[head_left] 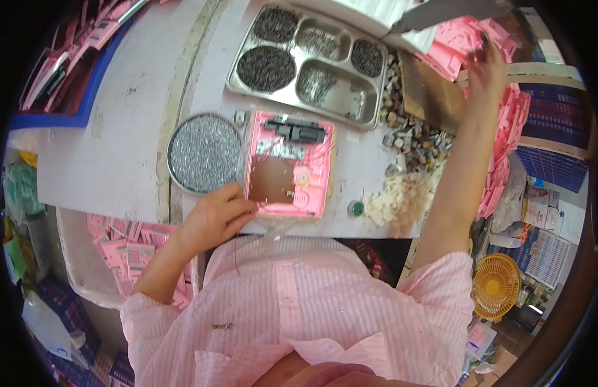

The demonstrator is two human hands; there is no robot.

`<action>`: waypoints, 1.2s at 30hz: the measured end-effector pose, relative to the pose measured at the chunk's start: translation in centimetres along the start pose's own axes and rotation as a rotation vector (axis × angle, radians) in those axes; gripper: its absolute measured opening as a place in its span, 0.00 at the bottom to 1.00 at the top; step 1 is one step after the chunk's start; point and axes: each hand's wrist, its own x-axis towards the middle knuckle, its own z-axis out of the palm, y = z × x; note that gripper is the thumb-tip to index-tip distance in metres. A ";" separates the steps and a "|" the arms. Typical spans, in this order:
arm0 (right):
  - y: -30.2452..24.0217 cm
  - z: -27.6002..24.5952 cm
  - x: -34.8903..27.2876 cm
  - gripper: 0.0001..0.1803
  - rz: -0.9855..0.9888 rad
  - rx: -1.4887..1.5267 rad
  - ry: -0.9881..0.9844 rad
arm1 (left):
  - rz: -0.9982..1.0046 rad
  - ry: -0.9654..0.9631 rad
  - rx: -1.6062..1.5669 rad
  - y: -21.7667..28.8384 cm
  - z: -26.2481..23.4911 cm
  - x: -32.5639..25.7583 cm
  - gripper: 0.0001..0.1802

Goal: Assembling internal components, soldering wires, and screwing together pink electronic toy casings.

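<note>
A pink plastic casing [325,171] lies open on the table in front of me. Inside sit a black mechanism [296,131], a metal plate [279,150], thin wires and a brown panel [273,179]. My left hand [218,216] is closed at the casing's near left corner, fingertips on its edge; a thin wire hangs below that hand. My right hand [489,68] reaches far out to the right, over a heap of pink plastic parts [457,42]. Its fingers look apart and slightly blurred, with no held part visible.
Left of the casing stands a round tin [172,164] of small metal pieces. Beyond is a metal compartment tray [238,87] of screws. Loose small parts [415,151], a white pile [396,206] and a green-topped jar [356,208] lie right. A bin [79,258] holds pink pieces.
</note>
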 end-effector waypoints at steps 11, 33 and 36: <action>-0.1 6.8 -42.5 0.12 0.110 -0.735 -0.661 | 0.009 -0.001 -0.025 -0.5 0.4 -0.1 0.08; -0.7 1.8 -37.2 0.11 -0.286 -1.011 -0.627 | -0.008 -0.104 0.090 0.8 -0.5 0.8 0.09; -2.4 -1.9 -32.5 0.13 0.017 -1.561 -0.439 | -0.011 -0.162 0.154 1.2 -1.0 1.0 0.10</action>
